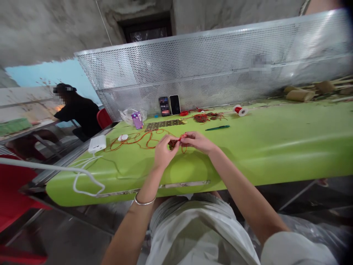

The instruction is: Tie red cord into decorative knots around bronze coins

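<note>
Both my hands meet over the green table [275, 147]. My left hand [164, 151] pinches a small dark knotted piece with red cord [178, 141] running through it. My right hand [199, 141] pinches the same red cord from the other side, fingers closed. More orange-red cord [138, 140] trails in loops to the left across the table. A silver bangle [143, 201] is on my left wrist.
Two phones [171, 105] lean against a perforated metal screen [220, 66]. Nearby lie a red thread spool [239, 110], a green pen [217, 128], a heap of red cord pieces [201, 117], a white power bank [97, 144] with cable, and a purple box [137, 120]. Another person [77, 110] sits at the far left.
</note>
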Demonstrator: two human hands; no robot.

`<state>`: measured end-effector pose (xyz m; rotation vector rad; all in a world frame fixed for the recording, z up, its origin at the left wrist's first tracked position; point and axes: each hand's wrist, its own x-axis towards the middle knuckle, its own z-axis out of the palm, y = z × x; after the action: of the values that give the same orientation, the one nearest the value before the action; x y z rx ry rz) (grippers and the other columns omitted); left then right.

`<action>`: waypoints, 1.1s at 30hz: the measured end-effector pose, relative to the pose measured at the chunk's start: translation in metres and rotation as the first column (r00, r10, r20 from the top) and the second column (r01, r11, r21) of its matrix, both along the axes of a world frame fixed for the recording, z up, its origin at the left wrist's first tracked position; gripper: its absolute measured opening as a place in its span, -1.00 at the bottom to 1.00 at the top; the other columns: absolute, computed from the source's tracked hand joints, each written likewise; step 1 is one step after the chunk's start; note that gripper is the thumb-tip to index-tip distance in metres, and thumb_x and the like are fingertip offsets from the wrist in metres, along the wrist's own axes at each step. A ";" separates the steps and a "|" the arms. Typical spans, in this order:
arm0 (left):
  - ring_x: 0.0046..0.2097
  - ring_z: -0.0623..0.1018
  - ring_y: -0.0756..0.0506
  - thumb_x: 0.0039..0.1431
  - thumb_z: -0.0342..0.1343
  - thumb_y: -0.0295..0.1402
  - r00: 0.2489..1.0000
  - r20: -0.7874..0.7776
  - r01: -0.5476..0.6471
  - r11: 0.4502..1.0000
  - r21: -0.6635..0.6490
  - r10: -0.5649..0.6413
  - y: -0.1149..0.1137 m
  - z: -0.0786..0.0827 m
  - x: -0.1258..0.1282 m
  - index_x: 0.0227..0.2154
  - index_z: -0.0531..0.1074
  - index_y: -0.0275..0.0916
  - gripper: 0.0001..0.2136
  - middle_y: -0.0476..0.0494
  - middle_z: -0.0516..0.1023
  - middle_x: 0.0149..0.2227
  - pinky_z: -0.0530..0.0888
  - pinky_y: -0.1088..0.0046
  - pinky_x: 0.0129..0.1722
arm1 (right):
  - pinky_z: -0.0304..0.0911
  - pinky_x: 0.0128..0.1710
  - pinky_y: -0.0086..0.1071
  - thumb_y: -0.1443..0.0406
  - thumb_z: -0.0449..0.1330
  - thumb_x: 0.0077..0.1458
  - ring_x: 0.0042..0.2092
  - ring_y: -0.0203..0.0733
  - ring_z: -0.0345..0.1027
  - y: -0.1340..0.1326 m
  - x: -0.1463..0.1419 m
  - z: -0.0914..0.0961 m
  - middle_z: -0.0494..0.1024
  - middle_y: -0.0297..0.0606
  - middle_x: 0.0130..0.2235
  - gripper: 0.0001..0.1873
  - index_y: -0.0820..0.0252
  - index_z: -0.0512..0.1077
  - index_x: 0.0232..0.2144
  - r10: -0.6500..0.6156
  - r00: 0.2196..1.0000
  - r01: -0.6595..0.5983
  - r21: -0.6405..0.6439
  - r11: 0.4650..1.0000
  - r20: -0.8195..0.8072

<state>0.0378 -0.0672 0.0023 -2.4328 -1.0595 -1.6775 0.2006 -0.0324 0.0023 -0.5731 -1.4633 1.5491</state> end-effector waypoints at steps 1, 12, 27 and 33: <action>-0.40 0.43 0.00 0.09 0.10 -0.48 1.000 -0.001 0.000 1.000 -0.002 0.000 0.000 0.000 0.000 -0.38 0.42 -0.21 -0.94 -0.03 0.45 -0.41 0.42 0.47 -0.37 | 0.31 -0.16 -0.41 0.23 0.36 -0.21 -0.32 -0.36 0.39 -0.001 0.000 0.000 0.52 -0.33 -0.41 -0.76 0.27 0.48 -0.48 0.000 1.000 0.000 -0.004 1.000 -0.001; -0.42 0.42 0.01 0.09 0.12 -0.44 0.999 0.043 -0.001 1.000 -0.003 0.001 0.003 -0.003 -0.001 -0.39 0.37 -0.22 -0.97 -0.01 0.43 -0.42 0.40 0.50 -0.37 | 0.31 -0.14 -0.39 0.22 0.37 -0.22 -0.31 -0.32 0.42 0.001 0.000 0.001 0.53 -0.30 -0.40 -0.75 0.26 0.47 -0.48 0.030 0.999 -0.031 -0.046 0.998 -0.016; -0.42 0.42 0.01 0.09 0.11 -0.46 0.999 0.038 0.000 1.000 0.000 0.000 0.002 -0.001 0.000 -0.36 0.39 -0.21 -0.95 -0.02 0.44 -0.41 0.40 0.49 -0.36 | 0.32 -0.22 -0.41 0.20 0.34 -0.13 -0.31 -0.29 0.46 0.003 0.003 -0.002 0.56 -0.24 -0.37 -0.76 0.25 0.46 -0.43 0.041 0.999 -0.041 -0.042 0.998 -0.006; -0.42 0.41 0.01 0.08 0.10 -0.49 1.000 0.017 -0.015 1.000 0.005 0.015 0.001 0.000 0.000 -0.35 0.39 -0.22 -0.93 -0.02 0.43 -0.41 0.39 0.50 -0.37 | 0.33 -0.23 -0.41 0.25 0.30 -0.06 -0.33 -0.29 0.46 0.003 0.003 -0.003 0.57 -0.23 -0.38 -0.83 0.26 0.46 -0.44 0.032 0.999 -0.031 -0.060 0.998 0.011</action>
<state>0.0376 -0.0665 0.0023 -2.4060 -1.0713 -1.6968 0.2032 -0.0292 -0.0002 -0.5977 -1.4449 1.6216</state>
